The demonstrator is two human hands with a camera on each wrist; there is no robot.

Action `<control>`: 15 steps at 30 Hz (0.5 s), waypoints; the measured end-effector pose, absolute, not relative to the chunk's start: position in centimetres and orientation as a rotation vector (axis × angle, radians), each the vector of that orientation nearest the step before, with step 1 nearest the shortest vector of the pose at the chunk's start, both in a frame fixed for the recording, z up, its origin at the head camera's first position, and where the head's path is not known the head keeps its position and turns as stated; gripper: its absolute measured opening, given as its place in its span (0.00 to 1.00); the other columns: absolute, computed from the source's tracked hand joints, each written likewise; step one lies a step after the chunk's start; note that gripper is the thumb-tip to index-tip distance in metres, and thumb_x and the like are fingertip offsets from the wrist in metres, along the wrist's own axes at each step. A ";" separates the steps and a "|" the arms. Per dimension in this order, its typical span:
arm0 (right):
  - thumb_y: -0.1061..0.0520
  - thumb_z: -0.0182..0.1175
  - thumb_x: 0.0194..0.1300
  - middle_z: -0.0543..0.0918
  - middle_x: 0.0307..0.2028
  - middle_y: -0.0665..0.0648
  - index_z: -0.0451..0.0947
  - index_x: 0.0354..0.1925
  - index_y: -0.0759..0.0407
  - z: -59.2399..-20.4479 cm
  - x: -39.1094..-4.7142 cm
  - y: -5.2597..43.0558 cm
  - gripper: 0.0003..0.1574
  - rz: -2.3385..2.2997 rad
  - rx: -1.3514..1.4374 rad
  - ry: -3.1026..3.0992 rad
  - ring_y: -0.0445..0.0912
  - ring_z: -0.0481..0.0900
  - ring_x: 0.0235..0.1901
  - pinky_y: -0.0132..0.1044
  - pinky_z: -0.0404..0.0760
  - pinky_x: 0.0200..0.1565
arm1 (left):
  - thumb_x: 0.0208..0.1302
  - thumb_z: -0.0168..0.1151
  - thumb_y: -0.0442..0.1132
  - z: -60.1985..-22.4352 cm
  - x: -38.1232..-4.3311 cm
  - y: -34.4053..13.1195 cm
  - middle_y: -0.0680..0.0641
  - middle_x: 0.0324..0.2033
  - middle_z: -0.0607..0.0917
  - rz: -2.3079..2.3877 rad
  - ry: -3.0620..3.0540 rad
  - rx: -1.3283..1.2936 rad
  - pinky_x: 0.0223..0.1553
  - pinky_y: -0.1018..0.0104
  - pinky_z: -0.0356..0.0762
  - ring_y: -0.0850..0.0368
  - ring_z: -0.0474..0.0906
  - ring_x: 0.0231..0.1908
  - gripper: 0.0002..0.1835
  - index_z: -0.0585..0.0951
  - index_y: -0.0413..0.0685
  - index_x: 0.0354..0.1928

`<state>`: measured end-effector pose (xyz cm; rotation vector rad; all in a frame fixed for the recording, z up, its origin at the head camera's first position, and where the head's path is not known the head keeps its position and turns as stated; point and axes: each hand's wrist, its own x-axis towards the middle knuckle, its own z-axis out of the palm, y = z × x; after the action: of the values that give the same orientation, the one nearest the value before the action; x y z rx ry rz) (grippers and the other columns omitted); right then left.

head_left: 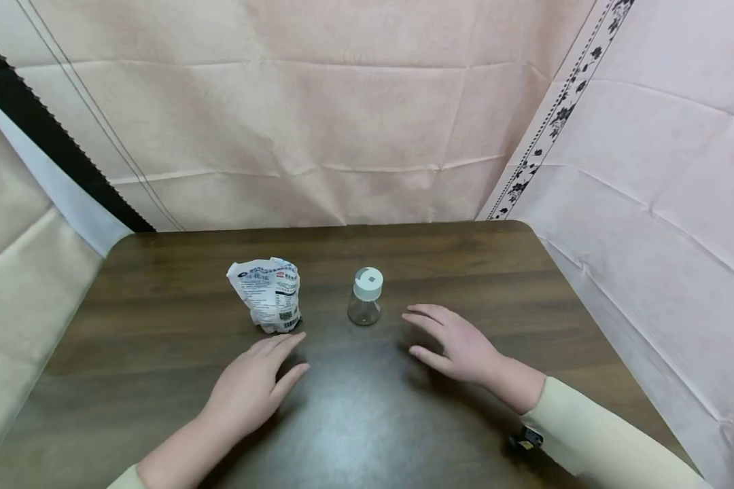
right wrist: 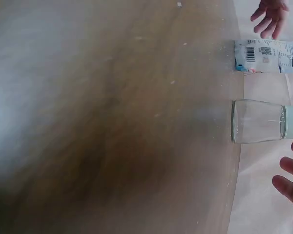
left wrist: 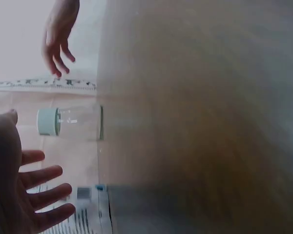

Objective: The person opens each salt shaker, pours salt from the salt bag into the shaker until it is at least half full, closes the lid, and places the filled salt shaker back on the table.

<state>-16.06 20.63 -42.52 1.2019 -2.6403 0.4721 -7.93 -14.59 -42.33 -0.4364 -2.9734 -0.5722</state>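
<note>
A small clear glass jar [head_left: 363, 311] with a pale green lid [head_left: 368, 283] stands upright near the middle of the table. To its left sits a white printed packet [head_left: 269, 295] with dark text and a barcode. My left hand [head_left: 251, 390] hovers just in front of the packet, fingers extended and thumb apart, holding nothing. My right hand [head_left: 455, 344] is to the right of the jar, its fingers loosely spread toward it, also holding nothing. In the right wrist view the jar [right wrist: 259, 122] shows no visible contents through its glass.
The dark wooden table [head_left: 159, 339] has rounded far corners. A pale cloth [head_left: 342, 122] hangs behind it, and another with a black floral border [head_left: 563, 115] hangs at the right. A small black device [head_left: 526, 438] is at the right sleeve.
</note>
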 end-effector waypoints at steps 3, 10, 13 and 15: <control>0.40 0.54 0.64 0.71 0.57 0.49 0.70 0.60 0.48 -42.3 -16.6 20.0 0.29 0.573 1.110 -2.651 0.42 0.67 0.58 0.43 0.70 0.54 | 0.63 0.36 0.70 -42.2 -8.4 -13.6 0.55 0.60 0.71 -0.726 -2.993 -0.370 0.57 0.50 0.65 0.55 0.64 0.62 0.34 0.67 0.63 0.64; 0.38 0.51 0.65 0.70 0.56 0.49 0.70 0.59 0.46 -41.8 -18.1 18.3 0.28 0.745 0.949 -2.698 0.45 0.77 0.43 0.37 0.77 0.39 | 0.62 0.35 0.71 -42.4 -10.2 -11.1 0.54 0.62 0.69 -0.999 -2.958 -0.275 0.59 0.49 0.62 0.54 0.62 0.64 0.35 0.64 0.62 0.66; 0.39 0.52 0.65 0.70 0.56 0.48 0.69 0.59 0.45 -41.5 -18.6 17.5 0.27 0.810 0.905 -2.706 0.44 0.77 0.37 0.34 0.76 0.33 | 0.61 0.34 0.72 -42.4 -11.1 -10.0 0.53 0.63 0.67 -1.071 -2.957 -0.251 0.60 0.50 0.61 0.54 0.61 0.64 0.38 0.63 0.61 0.67; 0.41 0.54 0.64 0.69 0.55 0.48 0.69 0.59 0.46 -41.2 -19.0 16.9 0.27 0.839 0.884 -2.700 0.44 0.77 0.36 0.33 0.77 0.32 | 0.60 0.34 0.73 -42.4 -11.8 -9.2 0.53 0.63 0.67 -1.112 -2.953 -0.235 0.60 0.50 0.61 0.54 0.61 0.64 0.39 0.63 0.60 0.67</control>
<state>-19.04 16.88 -41.24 0.8837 -2.7005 0.8392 -11.76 -9.24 -42.41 -0.2350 -2.9534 -1.1117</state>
